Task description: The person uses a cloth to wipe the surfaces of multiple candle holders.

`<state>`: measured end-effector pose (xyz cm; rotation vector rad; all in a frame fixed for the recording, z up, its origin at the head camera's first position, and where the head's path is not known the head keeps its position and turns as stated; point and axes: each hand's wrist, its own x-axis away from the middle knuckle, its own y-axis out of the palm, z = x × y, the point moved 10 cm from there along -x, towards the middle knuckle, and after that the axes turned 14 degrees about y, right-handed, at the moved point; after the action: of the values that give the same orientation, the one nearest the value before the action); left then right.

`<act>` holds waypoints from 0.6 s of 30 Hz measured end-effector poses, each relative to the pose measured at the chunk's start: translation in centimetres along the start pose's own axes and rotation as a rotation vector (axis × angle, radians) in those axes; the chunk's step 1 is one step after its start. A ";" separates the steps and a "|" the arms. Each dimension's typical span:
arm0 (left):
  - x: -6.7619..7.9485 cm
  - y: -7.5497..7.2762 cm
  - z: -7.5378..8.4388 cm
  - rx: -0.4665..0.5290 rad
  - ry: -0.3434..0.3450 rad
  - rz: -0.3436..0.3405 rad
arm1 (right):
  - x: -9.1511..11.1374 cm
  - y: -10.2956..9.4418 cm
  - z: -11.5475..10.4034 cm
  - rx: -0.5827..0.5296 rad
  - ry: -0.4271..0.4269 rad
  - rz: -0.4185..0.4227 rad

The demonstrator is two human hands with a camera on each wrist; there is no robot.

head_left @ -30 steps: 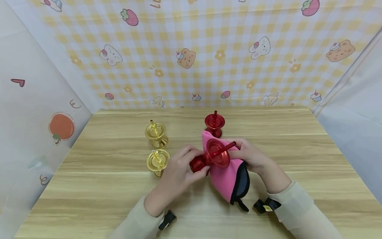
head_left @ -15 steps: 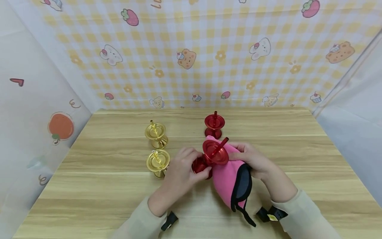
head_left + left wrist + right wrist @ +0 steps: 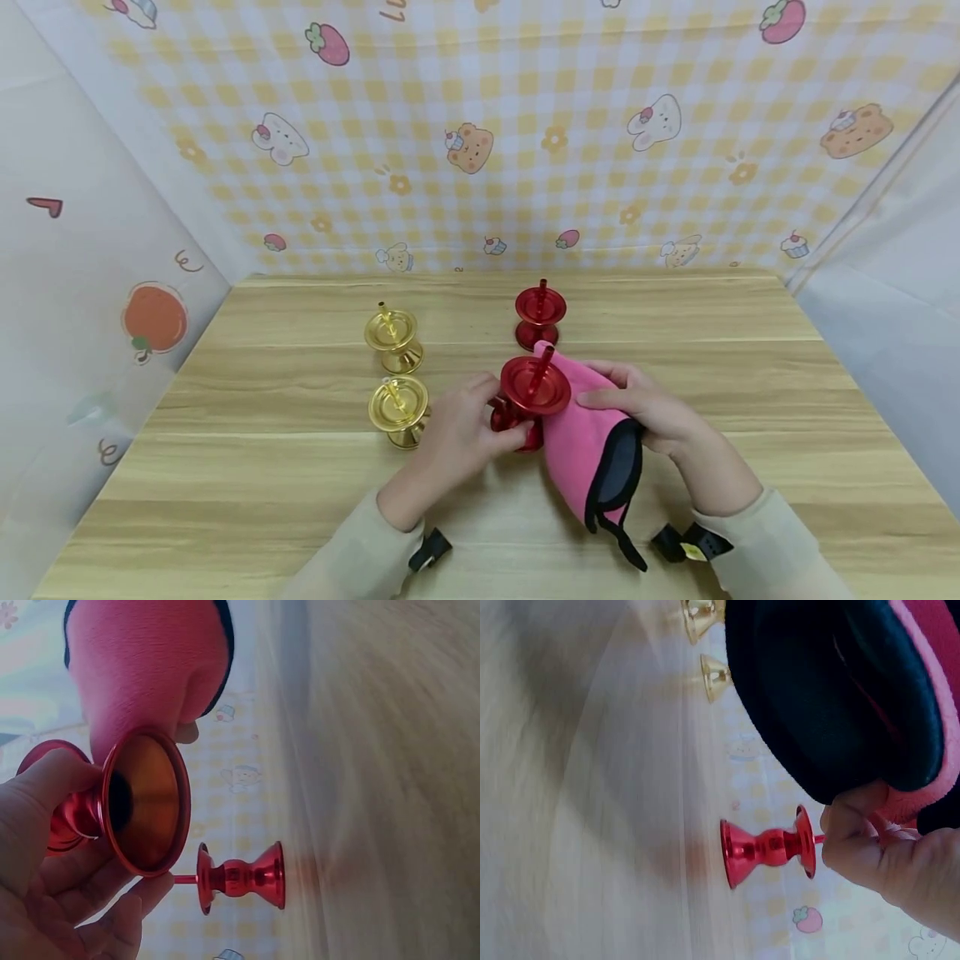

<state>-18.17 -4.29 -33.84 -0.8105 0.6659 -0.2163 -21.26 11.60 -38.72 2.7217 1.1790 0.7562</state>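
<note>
Holder [image 3: 534, 402] tilts less now, probably easier handling.
Your left hand [image 3: 459, 427] grips it; your right hand [image 3: 647, 410] pinches the pouch [image 3: 576, 437].

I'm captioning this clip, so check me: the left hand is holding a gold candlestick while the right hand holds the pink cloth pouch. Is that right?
Not quite: the candlestick in the left hand is red, not gold, as the head view shows. The right hand does hold the pink cloth pouch.

head: looking forward-down from near side | left wrist: close, sideways, facing far | right wrist: likewise | shared by all: pink pouch [image 3: 572, 446], far red candleholder [image 3: 539, 317]
</note>
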 end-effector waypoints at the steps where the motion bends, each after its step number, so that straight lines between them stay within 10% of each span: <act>1: 0.0 0.2 -0.2 0.012 -0.015 -0.014 | 0.1 -0.3 0.1 0.015 0.009 0.023; 9: -0.2 2.6 -1.3 0.055 -0.046 -0.179 | 1.7 -3.2 -0.9 0.086 0.006 0.224; 18: -0.6 6.0 -0.4 0.037 0.105 -0.415 | 4.0 -5.7 -2.1 0.075 -0.036 0.300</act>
<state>-19.30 -0.14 -38.14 -0.9009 0.5839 -0.6492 -23.70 18.12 -36.77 3.0016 0.8160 0.7002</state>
